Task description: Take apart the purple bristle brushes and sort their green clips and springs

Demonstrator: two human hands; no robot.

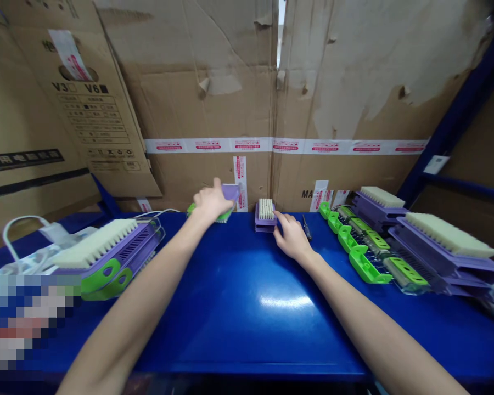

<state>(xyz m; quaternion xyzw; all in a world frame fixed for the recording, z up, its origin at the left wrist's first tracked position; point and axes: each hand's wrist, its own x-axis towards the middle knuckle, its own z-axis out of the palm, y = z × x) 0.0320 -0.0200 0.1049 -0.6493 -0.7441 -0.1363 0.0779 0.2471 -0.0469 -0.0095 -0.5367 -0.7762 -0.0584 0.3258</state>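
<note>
My left hand (212, 200) is closed on a purple and green plastic piece (230, 192) near the back of the blue surface. Its palm hides most of that piece. In the middle, a small purple plastic block (265, 224) stands upright with a cream toothed pad (265, 208) on top. My right hand (291, 235) is at the right side of this block, index finger and thumb stretched toward its edge and touching it or nearly so. Nothing shows between these fingers. A thin dark tool (307, 227), perhaps a screwdriver, lies just right of my right hand.
On the right are green plastic parts (364, 266), clear-and-green pieces (405, 272) and stacked purple parts (444, 263) with cream pads. A similar purple-green stack (123, 255) and a white cable (12, 233) are at left. Cardboard (209, 109) walls the back of the blue surface (230, 318).
</note>
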